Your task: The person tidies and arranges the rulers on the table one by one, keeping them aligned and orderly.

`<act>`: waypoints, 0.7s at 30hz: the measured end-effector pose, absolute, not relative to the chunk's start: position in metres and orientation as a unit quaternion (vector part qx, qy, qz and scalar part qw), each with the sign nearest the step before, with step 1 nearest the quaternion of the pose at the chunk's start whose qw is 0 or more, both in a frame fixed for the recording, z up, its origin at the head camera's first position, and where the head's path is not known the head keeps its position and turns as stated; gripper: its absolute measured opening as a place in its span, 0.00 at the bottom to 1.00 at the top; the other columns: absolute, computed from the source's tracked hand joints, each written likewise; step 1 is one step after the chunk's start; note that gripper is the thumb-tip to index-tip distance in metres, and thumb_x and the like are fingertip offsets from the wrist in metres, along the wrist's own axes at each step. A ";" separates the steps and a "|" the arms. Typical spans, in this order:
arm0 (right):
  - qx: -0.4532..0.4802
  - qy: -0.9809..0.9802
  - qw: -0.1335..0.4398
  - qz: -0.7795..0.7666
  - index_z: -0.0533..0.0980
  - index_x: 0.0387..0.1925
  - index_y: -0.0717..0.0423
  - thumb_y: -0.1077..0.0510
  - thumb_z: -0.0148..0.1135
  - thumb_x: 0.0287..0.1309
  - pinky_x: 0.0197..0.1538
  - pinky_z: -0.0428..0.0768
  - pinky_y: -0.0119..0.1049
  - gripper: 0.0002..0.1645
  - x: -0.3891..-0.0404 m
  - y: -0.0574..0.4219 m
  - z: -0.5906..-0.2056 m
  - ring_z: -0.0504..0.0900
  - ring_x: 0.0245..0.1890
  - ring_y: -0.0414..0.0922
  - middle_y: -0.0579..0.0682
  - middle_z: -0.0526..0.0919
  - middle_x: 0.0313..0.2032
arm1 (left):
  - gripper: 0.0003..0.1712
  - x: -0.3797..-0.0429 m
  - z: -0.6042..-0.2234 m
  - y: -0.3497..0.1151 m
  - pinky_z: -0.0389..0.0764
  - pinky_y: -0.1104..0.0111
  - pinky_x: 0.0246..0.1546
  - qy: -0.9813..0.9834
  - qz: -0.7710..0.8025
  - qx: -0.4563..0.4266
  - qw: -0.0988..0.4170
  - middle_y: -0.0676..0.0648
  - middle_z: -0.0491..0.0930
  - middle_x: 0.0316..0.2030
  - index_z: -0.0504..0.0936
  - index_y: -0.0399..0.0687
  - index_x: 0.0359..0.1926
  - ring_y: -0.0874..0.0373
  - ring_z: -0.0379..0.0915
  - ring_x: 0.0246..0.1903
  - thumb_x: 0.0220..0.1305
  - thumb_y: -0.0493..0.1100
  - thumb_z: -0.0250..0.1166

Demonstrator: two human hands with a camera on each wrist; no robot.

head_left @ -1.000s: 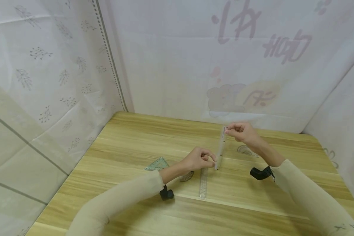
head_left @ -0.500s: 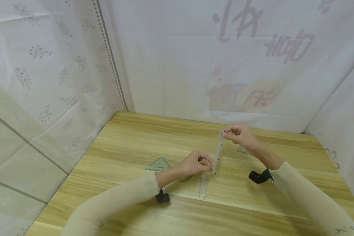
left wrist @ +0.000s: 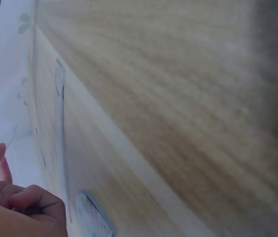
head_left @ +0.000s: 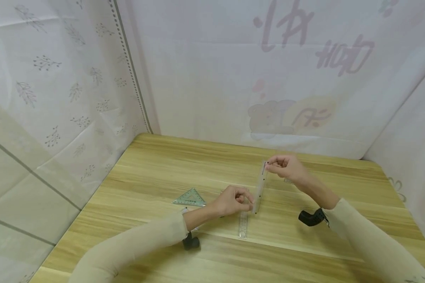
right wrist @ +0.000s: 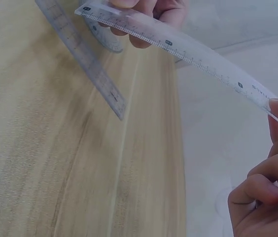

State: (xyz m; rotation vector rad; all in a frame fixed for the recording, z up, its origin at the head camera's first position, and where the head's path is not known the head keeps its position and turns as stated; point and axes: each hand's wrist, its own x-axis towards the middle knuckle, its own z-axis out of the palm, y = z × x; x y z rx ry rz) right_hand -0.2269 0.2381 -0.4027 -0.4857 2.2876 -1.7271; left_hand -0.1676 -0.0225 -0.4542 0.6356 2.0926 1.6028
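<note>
A clear plastic ruler (head_left: 259, 191) is held above the table, tilted, its far end higher in the head view. My right hand (head_left: 284, 169) pinches the far end between thumb and fingers. At the near end, my left hand (head_left: 232, 201) pinches the ruler. The right wrist view shows the ruler's scale (right wrist: 198, 57) along one edge, slightly bowed. Below the hands a second clear ruler (head_left: 243, 228) lies flat, partly covered by the left hand. A protractor (left wrist: 93, 217) lies beside it, mostly hidden by that hand in the head view.
A green set square (head_left: 190, 198) lies on the wooden table (head_left: 156, 165) left of the left hand. Part of another clear piece (head_left: 185, 210) shows by the left wrist. A sliver of a clear piece (head_left: 288, 181) shows under the right forearm. Printed curtains (head_left: 205, 78) surround the table.
Both hands have drawn toward me and slightly left, carrying the pinched ruler with them. The right arm now covers most of the clear protractor beneath it.
</note>
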 end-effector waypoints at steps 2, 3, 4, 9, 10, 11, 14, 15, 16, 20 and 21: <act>-0.170 0.779 0.116 -0.593 0.81 0.45 0.67 0.58 0.66 0.69 0.20 0.61 0.36 0.14 -0.226 0.238 -0.404 0.58 0.17 0.40 0.46 0.67 0.19 | 0.05 -0.165 -0.454 -0.023 0.65 0.73 0.28 0.753 0.578 0.233 0.211 0.55 0.60 0.16 0.87 0.40 0.38 0.64 0.55 0.18 0.61 0.30 0.72; -0.173 0.777 0.113 -0.595 0.81 0.45 0.67 0.58 0.66 0.69 0.20 0.61 0.36 0.13 -0.225 0.238 -0.405 0.58 0.16 0.40 0.46 0.67 0.18 | 0.05 -0.164 -0.454 -0.024 0.65 0.73 0.28 0.750 0.582 0.233 0.211 0.55 0.60 0.16 0.87 0.40 0.38 0.64 0.55 0.18 0.61 0.30 0.71; -0.178 0.775 0.110 -0.597 0.81 0.44 0.67 0.59 0.66 0.69 0.21 0.62 0.36 0.13 -0.224 0.238 -0.405 0.58 0.17 0.40 0.46 0.67 0.18 | 0.06 -0.163 -0.454 -0.024 0.65 0.73 0.28 0.749 0.582 0.235 0.211 0.55 0.60 0.16 0.87 0.41 0.38 0.65 0.55 0.18 0.61 0.29 0.71; -0.205 0.771 0.095 -0.596 0.82 0.43 0.68 0.61 0.67 0.67 0.22 0.62 0.34 0.11 -0.219 0.237 -0.408 0.57 0.18 0.42 0.46 0.64 0.18 | 0.07 -0.155 -0.457 -0.024 0.63 0.74 0.23 0.745 0.587 0.239 0.207 0.56 0.61 0.15 0.87 0.41 0.38 0.65 0.55 0.17 0.60 0.28 0.71; -0.210 0.771 0.094 -0.594 0.82 0.43 0.68 0.62 0.67 0.67 0.22 0.63 0.34 0.10 -0.218 0.237 -0.409 0.57 0.18 0.43 0.46 0.64 0.18 | 0.07 -0.153 -0.458 -0.024 0.63 0.74 0.24 0.747 0.586 0.241 0.203 0.56 0.61 0.15 0.87 0.41 0.38 0.65 0.55 0.17 0.60 0.28 0.71; -0.212 0.771 0.093 -0.593 0.82 0.43 0.67 0.62 0.67 0.67 0.22 0.63 0.34 0.10 -0.217 0.237 -0.409 0.57 0.18 0.43 0.46 0.64 0.18 | 0.06 -0.152 -0.458 -0.024 0.64 0.74 0.25 0.747 0.586 0.242 0.201 0.55 0.62 0.15 0.87 0.40 0.38 0.65 0.55 0.17 0.60 0.29 0.72; -0.217 0.772 0.088 -0.591 0.82 0.43 0.67 0.62 0.67 0.67 0.23 0.63 0.35 0.09 -0.214 0.238 -0.411 0.57 0.18 0.43 0.47 0.63 0.18 | 0.06 -0.149 -0.458 -0.024 0.65 0.74 0.27 0.742 0.591 0.246 0.196 0.55 0.62 0.15 0.87 0.38 0.38 0.65 0.55 0.17 0.60 0.29 0.72; -0.217 0.773 0.084 -0.590 0.82 0.43 0.67 0.63 0.67 0.67 0.23 0.63 0.35 0.09 -0.213 0.238 -0.411 0.57 0.18 0.43 0.47 0.63 0.18 | 0.06 -0.149 -0.459 -0.024 0.65 0.74 0.28 0.741 0.592 0.248 0.196 0.55 0.61 0.15 0.87 0.38 0.38 0.65 0.55 0.17 0.60 0.29 0.72; -0.219 0.772 0.083 -0.591 0.82 0.43 0.67 0.63 0.67 0.67 0.23 0.63 0.35 0.09 -0.213 0.238 -0.411 0.57 0.18 0.43 0.47 0.63 0.18 | 0.05 -0.149 -0.459 -0.024 0.65 0.74 0.28 0.741 0.593 0.248 0.197 0.55 0.61 0.15 0.86 0.38 0.39 0.65 0.55 0.17 0.61 0.29 0.72; -0.220 0.771 0.077 -0.592 0.82 0.42 0.68 0.64 0.67 0.66 0.22 0.61 0.34 0.08 -0.210 0.240 -0.413 0.56 0.18 0.42 0.46 0.62 0.18 | 0.06 -0.147 -0.459 -0.024 0.65 0.74 0.27 0.733 0.597 0.252 0.207 0.55 0.62 0.15 0.86 0.38 0.39 0.65 0.55 0.16 0.61 0.29 0.72; -0.221 0.771 0.077 -0.592 0.82 0.42 0.68 0.64 0.67 0.66 0.21 0.61 0.34 0.08 -0.210 0.240 -0.413 0.55 0.17 0.42 0.46 0.62 0.18 | 0.06 -0.147 -0.460 -0.024 0.66 0.74 0.28 0.733 0.595 0.253 0.209 0.55 0.62 0.15 0.86 0.38 0.39 0.65 0.55 0.16 0.61 0.29 0.72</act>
